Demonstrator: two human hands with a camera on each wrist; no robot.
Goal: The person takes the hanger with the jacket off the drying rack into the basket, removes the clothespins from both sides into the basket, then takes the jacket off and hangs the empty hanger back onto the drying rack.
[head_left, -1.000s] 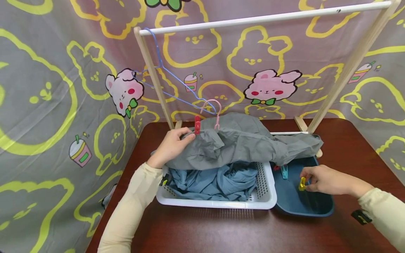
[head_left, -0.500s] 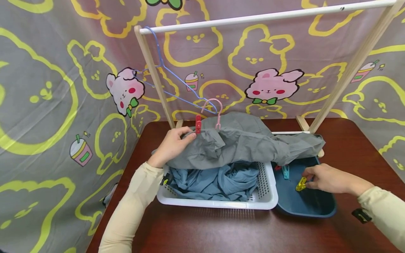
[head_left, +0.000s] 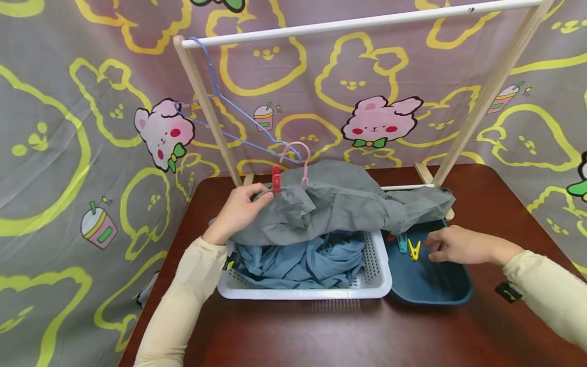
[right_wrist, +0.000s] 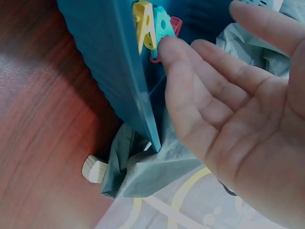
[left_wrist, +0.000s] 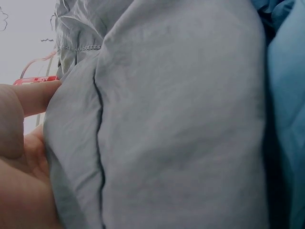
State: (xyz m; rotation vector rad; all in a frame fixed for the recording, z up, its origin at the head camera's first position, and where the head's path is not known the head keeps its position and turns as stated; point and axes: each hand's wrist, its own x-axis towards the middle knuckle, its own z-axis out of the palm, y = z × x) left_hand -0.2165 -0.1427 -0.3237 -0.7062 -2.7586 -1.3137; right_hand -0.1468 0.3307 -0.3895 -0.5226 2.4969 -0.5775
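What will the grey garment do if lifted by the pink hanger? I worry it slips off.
The grey garment is probably floppy: it slumps in folds over the white basket. It looks thin, so likely light. Only one red peg visibly clips it beside the left hand, so the far side, draped toward the blue tray, might slide.

Both arms wear long sleeves of a pale cream, close-fitting fabric that reach to the wrists, with soft creases along the forearms. The left hand (head_left: 238,211) and the right hand (head_left: 451,244) are bare, with no gloves or rings in sight. On the right sleeve (head_left: 545,295), just behind the wrist, sits a small black patch (head_left: 507,292), perhaps a strap or clip; it is too small to tell. The left sleeve (head_left: 183,300) is plain.
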